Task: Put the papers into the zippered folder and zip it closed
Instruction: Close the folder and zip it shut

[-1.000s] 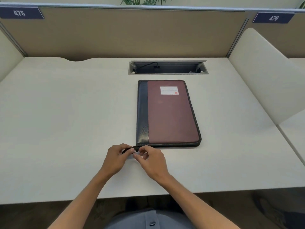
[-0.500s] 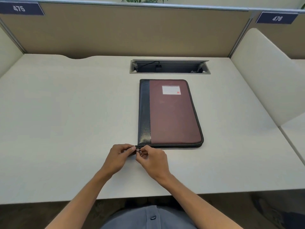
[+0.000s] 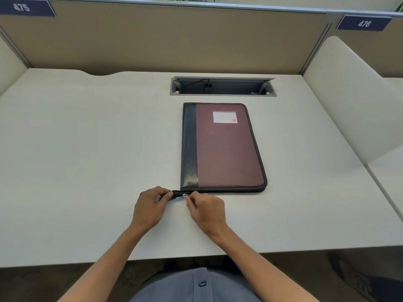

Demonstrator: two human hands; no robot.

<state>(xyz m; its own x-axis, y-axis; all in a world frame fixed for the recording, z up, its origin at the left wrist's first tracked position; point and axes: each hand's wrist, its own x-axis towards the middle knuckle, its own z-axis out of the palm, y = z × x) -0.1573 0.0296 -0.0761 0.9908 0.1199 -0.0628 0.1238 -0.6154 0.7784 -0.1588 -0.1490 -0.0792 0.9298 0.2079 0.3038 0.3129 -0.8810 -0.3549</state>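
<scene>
Lying flat and closed on the pale counter (image 3: 87,149), the zippered folder (image 3: 226,149) sat just in front of the cable slot (image 3: 222,86), its maroon cover and dark spine strip facing up and a white label (image 3: 224,117) near the far edge. No loose papers showed anywhere, so they were presumably already inside. At the near left corner, the left hand (image 3: 150,208) pinched the dark zipper tail (image 3: 177,194) between thumb and forefinger, while the right hand (image 3: 206,211) had its fingers (image 3: 190,196) pressed together around the small metal zipper pull (image 3: 184,195). The folder looked stiff-boarded and moderately light, with a leather-like skin that should not slip on the counter. The tail looked soft and floppy, so it was best held taut at its end while the pull was gripped at its tab. Whether the zipper had fully seated could not be told.
</scene>
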